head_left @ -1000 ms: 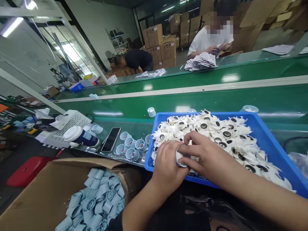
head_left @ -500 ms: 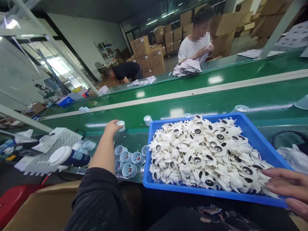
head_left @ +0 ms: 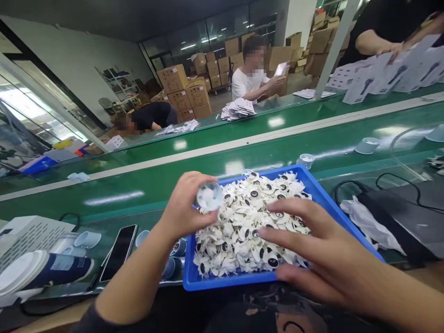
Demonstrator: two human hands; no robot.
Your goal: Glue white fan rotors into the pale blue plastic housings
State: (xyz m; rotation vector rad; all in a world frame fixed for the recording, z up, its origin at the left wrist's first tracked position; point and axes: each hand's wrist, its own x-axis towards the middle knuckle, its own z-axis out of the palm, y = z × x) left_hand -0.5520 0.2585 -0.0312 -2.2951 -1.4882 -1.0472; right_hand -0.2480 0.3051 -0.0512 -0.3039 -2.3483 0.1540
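Head view, left hand (head_left: 182,210) pinching cup (head_left: 209,196), right hand (head_left: 312,249) spread over fan blades (head_left: 243,231).

Plastic everywhere we look.
We see a glossy blue plastic tray (head_left: 333,203), matt white plastic fan blades (head_left: 243,231), a shiny green belt (head_left: 156,185), a glassy black phone (head_left: 118,252).

Left hand (head_left: 183,210) pulled back from the belt (head_left: 145,185), now up over the blue tray's (head_left: 225,279) left end pinching a small pale cup (head_left: 209,196) (open end toward the camera). Right hand (head_left: 322,256) moved in from the tray's right edge, fingers spread over the white fan pieces (head_left: 243,231). View swung right.
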